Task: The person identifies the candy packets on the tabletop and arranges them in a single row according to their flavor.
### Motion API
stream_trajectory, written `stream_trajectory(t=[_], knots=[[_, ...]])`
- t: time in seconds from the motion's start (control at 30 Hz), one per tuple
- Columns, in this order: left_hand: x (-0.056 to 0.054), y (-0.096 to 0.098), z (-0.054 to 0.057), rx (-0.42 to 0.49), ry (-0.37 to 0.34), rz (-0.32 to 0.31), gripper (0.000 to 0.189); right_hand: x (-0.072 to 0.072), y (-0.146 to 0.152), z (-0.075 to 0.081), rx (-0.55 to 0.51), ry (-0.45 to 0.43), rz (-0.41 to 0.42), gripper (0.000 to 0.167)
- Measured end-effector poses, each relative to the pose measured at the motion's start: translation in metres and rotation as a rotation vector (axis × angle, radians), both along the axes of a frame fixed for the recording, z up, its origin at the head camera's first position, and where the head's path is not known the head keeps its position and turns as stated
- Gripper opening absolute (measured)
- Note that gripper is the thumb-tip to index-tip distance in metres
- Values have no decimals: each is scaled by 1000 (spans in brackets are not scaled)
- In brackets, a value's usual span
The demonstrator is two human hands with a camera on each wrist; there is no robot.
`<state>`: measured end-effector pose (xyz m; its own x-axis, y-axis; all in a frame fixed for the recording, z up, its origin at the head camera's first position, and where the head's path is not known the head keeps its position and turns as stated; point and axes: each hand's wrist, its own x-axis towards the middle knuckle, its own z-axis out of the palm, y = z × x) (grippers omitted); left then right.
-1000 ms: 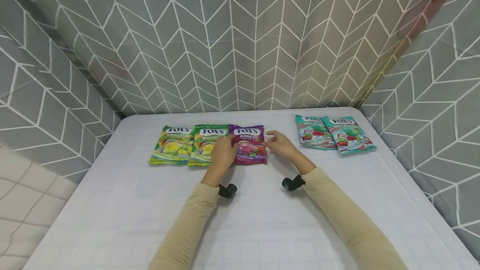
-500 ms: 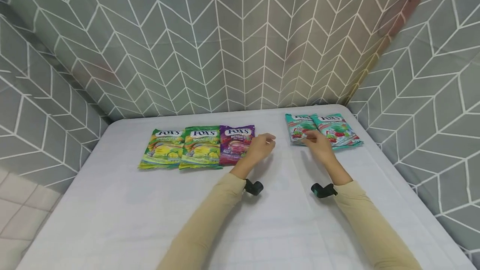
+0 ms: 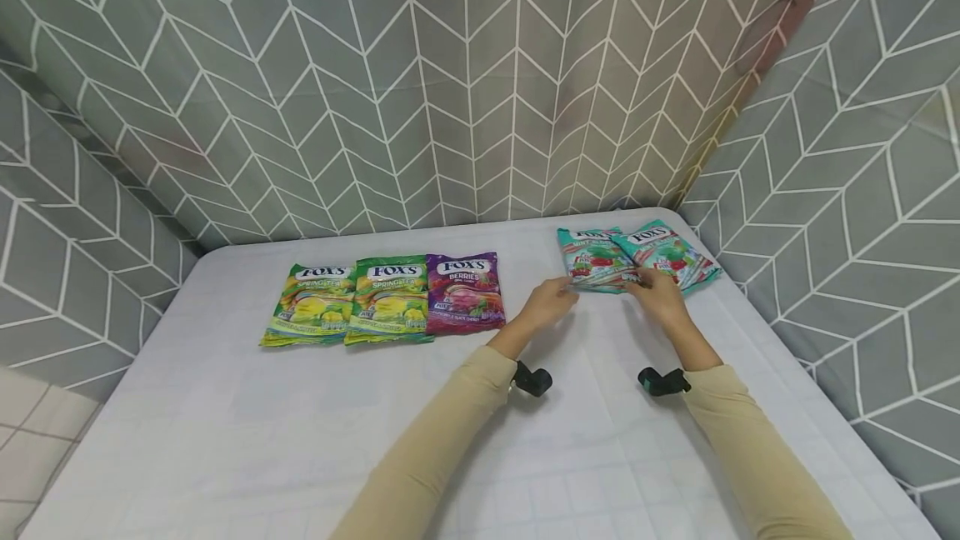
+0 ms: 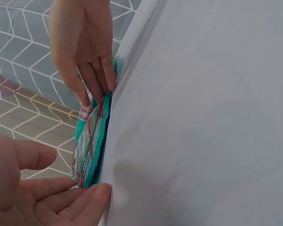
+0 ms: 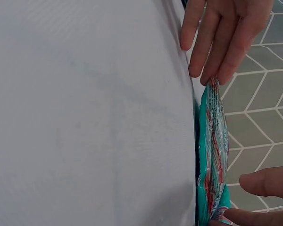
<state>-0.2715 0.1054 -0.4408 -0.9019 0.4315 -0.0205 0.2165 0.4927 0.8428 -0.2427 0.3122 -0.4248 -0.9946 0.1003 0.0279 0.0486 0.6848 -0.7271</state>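
In the head view two teal candy bags lie at the back right. My left hand (image 3: 550, 304) is at the lower left corner of the nearer teal mint candy bag (image 3: 595, 257), its thumb raised apart from the fingers (image 4: 94, 202) in the left wrist view. On the bag's other side is my right hand (image 3: 660, 298), fingertips at its lower right edge. The fingers of both hands are fairly straight. The other teal bag (image 3: 678, 261) lies tilted to the right, partly behind my right hand.
To the left, two green spring tea candy bags (image 3: 311, 302) and a purple berries candy bag (image 3: 465, 290) lie in a row on the white-covered table (image 3: 300, 432). A grey patterned curtain (image 3: 450, 90) stands behind the table's back edge.
My left hand has left the purple bag and moved right to the nearer teal bag. My right hand has also moved right to that bag. The head view has shifted right.
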Motion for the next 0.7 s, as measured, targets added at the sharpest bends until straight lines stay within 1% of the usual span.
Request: stream_trajectory(t=[0.17,0.27,0.33,0.4,0.53,0.6,0.7], knots=[[2,0,-1,30,-19,21,46,0,2,-2,-53,5,-16,51],[3,-1,0,37,-4,48,46,1,2,-1,-82,1,-26,50],[4,-2,2,33,11,77,44,1,2,-1,-114,-13,-35,50],[4,-4,4,29,15,123,43,2,2,-1,-140,-23,-42,50],[3,-8,4,24,-20,200,44,3,4,-1,-185,-47,-46,50],[3,-9,2,31,-43,215,45,4,4,-1,-202,-71,-46,51],[3,-12,-1,51,-71,222,43,3,4,-2,-231,-142,-35,54]])
